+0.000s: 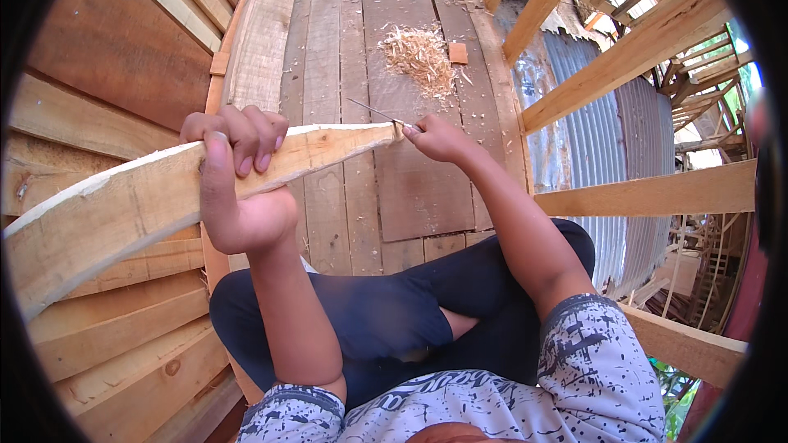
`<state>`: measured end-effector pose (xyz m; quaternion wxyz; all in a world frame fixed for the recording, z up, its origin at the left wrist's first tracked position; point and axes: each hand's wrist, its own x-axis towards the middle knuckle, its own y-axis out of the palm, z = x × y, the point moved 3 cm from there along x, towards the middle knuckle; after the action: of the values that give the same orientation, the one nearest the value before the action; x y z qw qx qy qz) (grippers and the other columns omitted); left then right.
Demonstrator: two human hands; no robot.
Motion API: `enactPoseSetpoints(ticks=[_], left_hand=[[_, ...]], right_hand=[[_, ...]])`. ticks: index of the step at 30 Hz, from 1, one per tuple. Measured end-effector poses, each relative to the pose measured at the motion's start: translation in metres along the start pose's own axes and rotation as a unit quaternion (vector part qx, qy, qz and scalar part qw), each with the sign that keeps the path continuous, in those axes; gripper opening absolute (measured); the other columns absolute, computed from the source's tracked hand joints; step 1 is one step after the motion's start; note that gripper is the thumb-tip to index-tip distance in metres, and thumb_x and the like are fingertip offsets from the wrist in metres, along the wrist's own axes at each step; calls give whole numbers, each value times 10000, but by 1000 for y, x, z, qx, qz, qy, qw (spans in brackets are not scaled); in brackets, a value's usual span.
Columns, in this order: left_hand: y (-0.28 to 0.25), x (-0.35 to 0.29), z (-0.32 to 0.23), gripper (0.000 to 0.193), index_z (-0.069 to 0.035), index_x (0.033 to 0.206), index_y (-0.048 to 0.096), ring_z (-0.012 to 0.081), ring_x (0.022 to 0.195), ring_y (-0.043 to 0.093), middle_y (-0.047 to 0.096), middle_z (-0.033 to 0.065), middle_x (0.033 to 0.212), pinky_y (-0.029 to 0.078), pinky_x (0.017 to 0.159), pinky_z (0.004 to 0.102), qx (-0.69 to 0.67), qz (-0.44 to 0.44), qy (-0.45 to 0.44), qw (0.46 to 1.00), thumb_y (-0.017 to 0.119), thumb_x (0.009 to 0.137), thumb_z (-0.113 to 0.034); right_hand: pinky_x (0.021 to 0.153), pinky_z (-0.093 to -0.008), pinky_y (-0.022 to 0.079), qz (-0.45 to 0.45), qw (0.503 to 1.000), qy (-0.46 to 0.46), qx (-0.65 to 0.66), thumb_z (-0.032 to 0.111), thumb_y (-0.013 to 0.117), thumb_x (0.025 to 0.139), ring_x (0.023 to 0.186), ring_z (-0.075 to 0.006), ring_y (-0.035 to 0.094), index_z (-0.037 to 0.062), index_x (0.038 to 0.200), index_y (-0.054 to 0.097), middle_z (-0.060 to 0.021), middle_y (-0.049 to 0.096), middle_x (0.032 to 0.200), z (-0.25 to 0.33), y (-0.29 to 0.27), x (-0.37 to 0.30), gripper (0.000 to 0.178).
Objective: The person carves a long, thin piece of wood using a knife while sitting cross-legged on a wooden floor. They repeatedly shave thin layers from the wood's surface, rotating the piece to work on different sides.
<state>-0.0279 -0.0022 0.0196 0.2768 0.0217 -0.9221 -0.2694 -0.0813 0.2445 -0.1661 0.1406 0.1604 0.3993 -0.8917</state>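
Note:
A long, pale wooden plank (pixel 107 201) runs from the left edge of view and narrows to a blunt tip in front of me. My left hand (pixel 238 164) is closed around it, fingers over the top edge and the wrist bent below. At the tapered end, my right hand (pixel 433 136) pinches a thin, dark, blade-like tool (pixel 371 110), which slants across the tip toward the far left. Whether the tool's edge touches the wood is too small to tell.
Wood shavings (pixel 419 57) lie heaped on the plank floor (pixel 328 197), beside a small orange-brown wood block (pixel 458 53). A board wall (pixel 115 25) rises on the left. Wooden railings (pixel 648 190) stand on the right, with corrugated metal sheets (pixel 587 115) beyond. My crossed legs are below.

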Motion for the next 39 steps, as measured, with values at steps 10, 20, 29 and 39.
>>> enactPoseSetpoints(ticks=[10,20,29,39], left_hand=[[-6,2,1,223,-110,832,358,114,587,299,324,-4,642,288,584,309,-58,163,19,985,558,858,-206],[-1,-2,-12,220,-123,803,370,126,546,302,344,-4,619,303,558,317,-77,269,-1,960,553,884,-216],[38,-19,-18,241,-70,770,442,138,530,358,425,26,587,383,582,339,-89,206,-30,974,593,925,-175],[52,-19,-19,276,-84,759,425,137,572,319,366,1,619,324,610,334,25,252,66,965,602,919,-224]], right_hand=[[649,-479,466,-39,999,29,0,373,481,1009,651,-395,623,-80,818,633,-262,606,674,33,-3,-38,515],[769,-505,498,23,1000,4,2,398,449,1012,821,-425,664,-50,877,695,-279,676,848,46,-3,-44,529],[823,-494,504,-23,998,3,-56,455,418,1003,899,-419,670,-47,913,706,-270,690,937,53,-40,-54,586],[608,-381,451,-212,960,-51,178,495,579,955,632,-191,590,-45,825,641,-92,602,673,38,-112,-71,559]])
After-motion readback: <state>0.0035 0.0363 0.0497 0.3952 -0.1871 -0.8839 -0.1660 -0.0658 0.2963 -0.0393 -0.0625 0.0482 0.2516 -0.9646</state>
